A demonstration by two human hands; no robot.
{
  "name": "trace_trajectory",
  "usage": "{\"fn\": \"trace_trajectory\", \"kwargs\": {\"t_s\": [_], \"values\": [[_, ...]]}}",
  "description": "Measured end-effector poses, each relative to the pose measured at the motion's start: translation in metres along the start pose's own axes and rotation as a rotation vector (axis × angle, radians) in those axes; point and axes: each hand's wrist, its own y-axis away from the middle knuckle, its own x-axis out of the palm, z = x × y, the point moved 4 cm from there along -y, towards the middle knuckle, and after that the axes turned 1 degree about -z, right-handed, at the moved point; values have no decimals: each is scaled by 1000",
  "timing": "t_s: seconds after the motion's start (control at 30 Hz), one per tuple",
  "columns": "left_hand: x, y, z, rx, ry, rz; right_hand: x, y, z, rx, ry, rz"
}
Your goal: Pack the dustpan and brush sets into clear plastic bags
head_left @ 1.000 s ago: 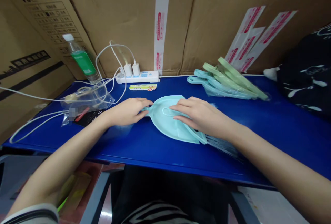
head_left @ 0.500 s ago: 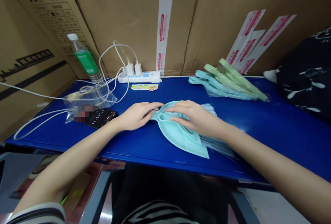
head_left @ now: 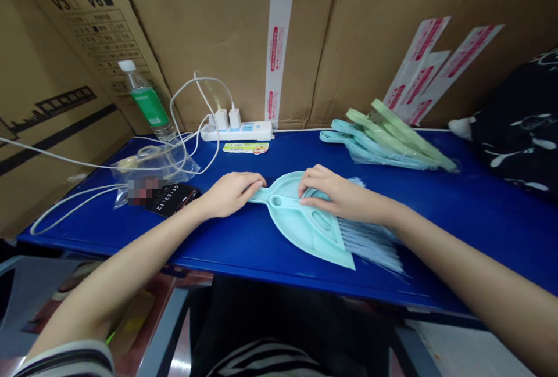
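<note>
A light blue dustpan [head_left: 293,227] lies on the blue table, its handle pointing left. Nested on it is a matching hand brush [head_left: 368,243], whose pale bristles spread out to the right past the pan's edge. My left hand [head_left: 231,194] is closed around the dustpan's handle end, with the fingertips partly hidden. The fingers of my right hand [head_left: 329,192] are curled and closed on the brush's body, over the middle of the pan. The hand covers part of the brush.
Bagged green and blue dustpan sets [head_left: 387,142] lie at the back right. Behind the hands are a power strip [head_left: 257,130] with white cables and a tilted plastic bottle [head_left: 150,107]. A phone [head_left: 174,198] lies near my left forearm. Cardboard walls [head_left: 218,34] enclose the table's back.
My right hand's fingers have drawn together and curled onto the brush, uncovering more of its handle. My left hand has slid slightly left along the handle. The view has shifted slightly.
</note>
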Motion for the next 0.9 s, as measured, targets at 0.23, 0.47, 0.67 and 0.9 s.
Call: {"fn": "trace_trajectory", "kwargs": {"t_s": [0.23, 0.47, 0.67, 0.9], "values": [[3, 0, -5, -14, 108, 2, 7, -5, 7, 104, -2, -62], [5, -1, -6, -38, 277, 43, 9, -9, 18, -12, 2, -214], [0, 0, -5, -31, 353, 110, -22, 6, -2, -44, 67, -140], [7, 3, 2, -255, 627, 187, -10, 5, -19, -15, 91, -37]]}}
